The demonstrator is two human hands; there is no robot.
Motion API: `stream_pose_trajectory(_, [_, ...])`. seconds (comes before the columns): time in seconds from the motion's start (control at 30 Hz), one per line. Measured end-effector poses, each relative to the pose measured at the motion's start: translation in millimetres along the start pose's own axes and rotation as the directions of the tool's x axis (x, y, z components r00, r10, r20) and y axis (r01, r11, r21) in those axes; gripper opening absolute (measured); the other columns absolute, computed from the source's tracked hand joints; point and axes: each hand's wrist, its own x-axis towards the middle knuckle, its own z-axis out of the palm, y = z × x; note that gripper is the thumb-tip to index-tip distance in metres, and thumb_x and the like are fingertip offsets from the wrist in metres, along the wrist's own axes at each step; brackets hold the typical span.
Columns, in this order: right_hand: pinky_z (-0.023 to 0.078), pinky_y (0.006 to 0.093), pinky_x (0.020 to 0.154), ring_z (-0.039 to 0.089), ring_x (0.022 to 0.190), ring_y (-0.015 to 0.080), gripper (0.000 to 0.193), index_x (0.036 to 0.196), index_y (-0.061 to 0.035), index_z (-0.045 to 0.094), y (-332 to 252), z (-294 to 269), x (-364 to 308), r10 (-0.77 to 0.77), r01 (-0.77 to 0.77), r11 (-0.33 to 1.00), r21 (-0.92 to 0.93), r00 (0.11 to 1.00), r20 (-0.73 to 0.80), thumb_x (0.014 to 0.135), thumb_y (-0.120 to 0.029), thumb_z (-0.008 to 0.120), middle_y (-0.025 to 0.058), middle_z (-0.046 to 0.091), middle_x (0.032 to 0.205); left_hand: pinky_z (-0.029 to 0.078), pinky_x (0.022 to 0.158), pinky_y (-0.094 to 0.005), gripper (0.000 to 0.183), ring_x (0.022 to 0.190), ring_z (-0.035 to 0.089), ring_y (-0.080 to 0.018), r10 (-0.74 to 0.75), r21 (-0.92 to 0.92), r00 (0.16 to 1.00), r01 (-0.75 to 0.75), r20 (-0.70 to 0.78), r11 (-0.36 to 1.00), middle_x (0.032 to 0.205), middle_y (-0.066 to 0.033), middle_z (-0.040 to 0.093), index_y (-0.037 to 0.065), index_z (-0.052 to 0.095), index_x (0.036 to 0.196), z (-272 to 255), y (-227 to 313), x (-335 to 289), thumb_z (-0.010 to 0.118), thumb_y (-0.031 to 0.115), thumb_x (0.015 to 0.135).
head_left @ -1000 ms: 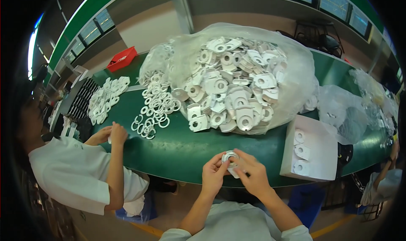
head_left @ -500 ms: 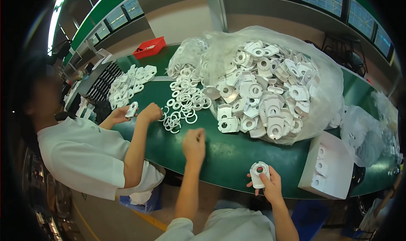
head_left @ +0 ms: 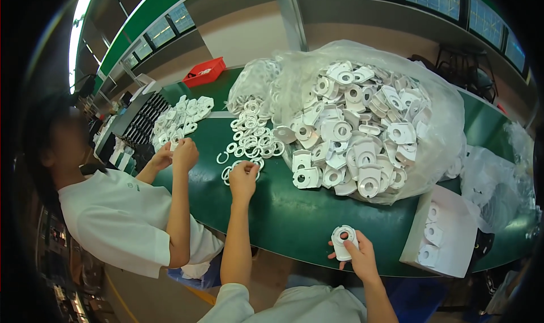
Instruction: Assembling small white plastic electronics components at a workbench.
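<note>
My left hand [head_left: 242, 180] is down at the near end of a pile of white rings [head_left: 249, 139]. Its fingers are bent together at a white ring [head_left: 258, 163] by the fingertips; their grip is partly hidden by the hand itself. Over the table's near edge, my right hand [head_left: 361, 255] holds a white plastic plate part [head_left: 344, 241] with a round collar and a central hole, the thumb resting on its face. Behind, a big heap of similar white plate parts [head_left: 340, 131] spills from a clear plastic bag [head_left: 439, 136].
At left a co-worker in a white shirt [head_left: 116, 210] handles a small white part near another pile [head_left: 182, 116]. A red bin [head_left: 205, 72] stands at the green table's [head_left: 294, 215] far side. To the right are a white box [head_left: 450, 229] with white parts and loose plastic bags [head_left: 493, 178].
My left hand has moved left and away from me, onto the rings. My right hand still holds the plate part. The co-worker's hands have come together around their part.
</note>
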Motion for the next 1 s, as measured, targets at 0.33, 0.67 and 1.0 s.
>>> stream_pose_trajectory(0.33, [0.051, 0.0263, 0.047, 0.068, 0.076, 0.0257, 0.025, 0.118, -0.0001, 0.046, -10, -7, 11, 0.125, -0.12, 0.986, 0.116, 0.992, -0.036, 0.094, -0.007, 0.041, 0.0193, 0.063, 0.103, 0.042, 0.058, -0.0199, 0.019, 0.069, 0.057, -0.0079, -0.216, -0.657, 0.835, 0.535, 0.506, 0.531, 0.086, -0.0029, 0.065, -0.002, 0.065, 0.101, 5, 74, -53, 0.064, 0.007, 0.084])
stream_pose_trajectory(0.67, [0.055, 0.0286, 0.053, 0.068, 0.079, 0.0263, 0.03, 0.123, -0.0009, 0.044, -15, -9, 13, 0.173, -0.168, 0.974, 0.149, 0.985, -0.022, 0.096, -0.012, 0.041, 0.0193, 0.063, 0.106, 0.042, 0.053, -0.019, 0.025, 0.066, 0.062, -0.01, -0.18, -0.402, 0.788, 0.479, 0.589, 0.781, 0.084, -0.0102, 0.068, -0.003, 0.06, 0.106, 16, 115, -122, 0.064, 0.001, 0.082])
stream_pose_trajectory(1.0, [0.055, 0.0297, 0.053, 0.068, 0.079, 0.0276, 0.033, 0.126, -0.0012, 0.043, -11, -13, 11, 0.198, -0.197, 0.959, 0.202, 0.98, 0.017, 0.098, -0.018, 0.038, 0.0209, 0.063, 0.105, 0.048, 0.073, -0.0237, 0.027, 0.085, 0.063, -0.015, -0.092, -0.489, 0.712, 0.564, 0.696, 0.665, 0.094, -0.0125, 0.067, -0.006, 0.055, 0.112, 12, 113, -139, 0.057, -0.003, 0.086])
